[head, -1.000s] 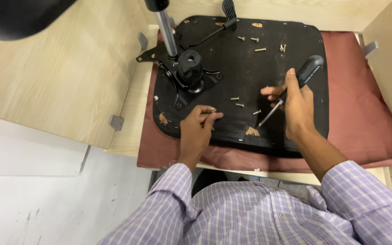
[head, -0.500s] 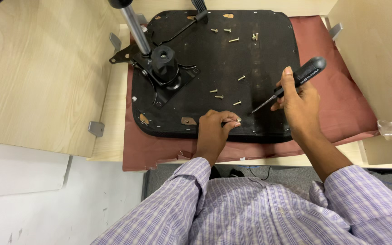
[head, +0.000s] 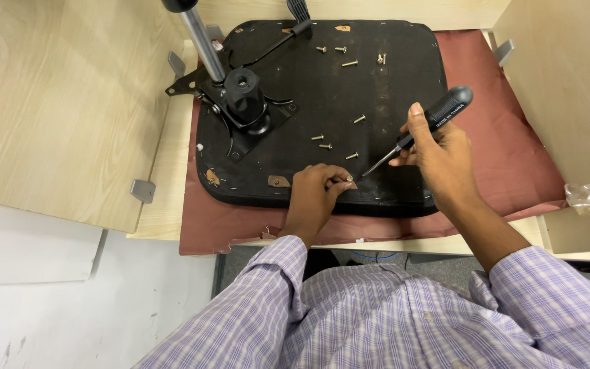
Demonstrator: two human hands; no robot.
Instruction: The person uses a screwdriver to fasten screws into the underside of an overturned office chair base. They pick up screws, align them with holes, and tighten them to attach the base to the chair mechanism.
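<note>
The black chair seat base (head: 322,89) lies upside down on a maroon cloth (head: 513,150) spread over the light wooden desk (head: 165,171), its near edge just short of the cloth's near edge and the desk's front lip. Wooden panels rise on the left (head: 56,102) and on the right (head: 568,82), hemming the work in on both sides; a strip of bare cloth stays open right of the seat base. The black tilt mechanism (head: 244,102) with its chrome post (head: 203,41) occupies the far left of the seat base, and loose screws (head: 349,63) lie scattered across the middle and far part. The left hand (head: 315,195) rests knuckles-up at the near edge, fingertips pressed together, pinching a small screw (head: 349,179) against the base. The right hand (head: 438,154) is raised to the right of it, wrapped around the black-handled screwdriver (head: 418,133), which slants down to the left so its tip meets the pinched screw. Both purple checked sleeves (head: 390,314) fill the near foreground.
</note>
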